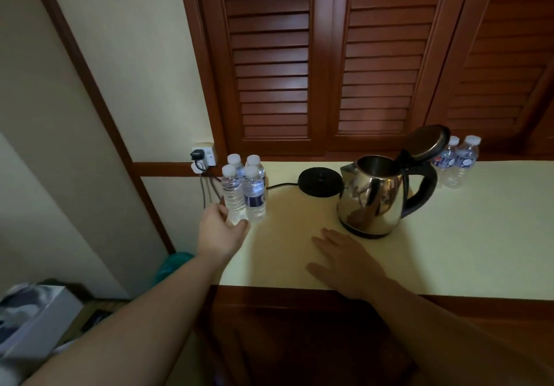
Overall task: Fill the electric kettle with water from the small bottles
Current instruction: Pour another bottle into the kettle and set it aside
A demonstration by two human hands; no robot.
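Left hand [220,229] fingers curled round base of upright front-left water bottle [232,195]; right hand [344,261] flat on table [449,250]; open-lidded kettle [376,195] rightward.

Steel kettle [374,196] upright, lid open, four capped bottles [244,187] clustered left

Dim warm indoor light, soft shadows, glints on kettle [374,196], wide-angle bending at edges.
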